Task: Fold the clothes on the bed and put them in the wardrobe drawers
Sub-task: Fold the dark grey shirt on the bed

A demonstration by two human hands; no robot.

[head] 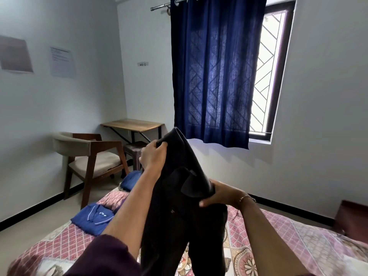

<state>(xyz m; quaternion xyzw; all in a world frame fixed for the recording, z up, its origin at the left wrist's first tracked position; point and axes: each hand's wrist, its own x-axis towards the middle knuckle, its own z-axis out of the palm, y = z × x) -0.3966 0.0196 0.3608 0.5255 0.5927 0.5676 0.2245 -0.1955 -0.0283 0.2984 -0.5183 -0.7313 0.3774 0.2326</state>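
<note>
A black garment (179,206) hangs in the air above the bed (298,242), which has a pink patterned cover. My left hand (153,156) grips the garment's top edge, raised high. Lower and to the right, my right hand (221,194) holds a bunched part of the same garment. Its lower part drops out of view between my arms. On the bed's left side lies a folded blue shirt (92,218). A second folded blue garment (130,180) lies farther back, partly behind my left arm.
A wooden armchair (89,162) with a beige seat stands left of the bed. Behind it are a small wooden desk (133,125) and a stool (133,151). A dark blue curtain (215,72) covers part of the window. A dark wooden piece of furniture (352,218) stands at right.
</note>
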